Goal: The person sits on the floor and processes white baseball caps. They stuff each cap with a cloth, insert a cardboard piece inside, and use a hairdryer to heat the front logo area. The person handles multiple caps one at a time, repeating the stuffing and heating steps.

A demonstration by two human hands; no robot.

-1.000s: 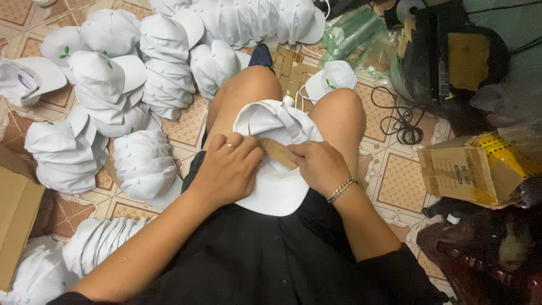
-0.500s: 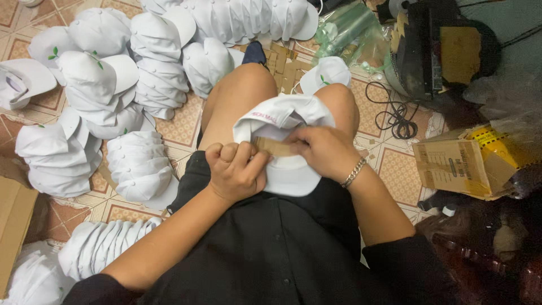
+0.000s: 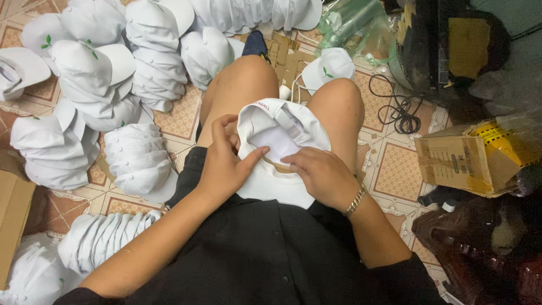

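White cap (image 3: 279,144) lay upside down on lap, centre frame. Left hand (image 3: 226,164) pinched rim; right hand (image 3: 319,172) pressed brim flat. Looked light, soft crown, stiffer brim: best held there.

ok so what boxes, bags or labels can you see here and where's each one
Cardboard box: right, on the tiled floor, brown with a pale printed label.
Yellow package: inside that box, under clear plastic.
Green plastic bags: top centre, crumpled.
Cardboard piece: left edge, plain brown.
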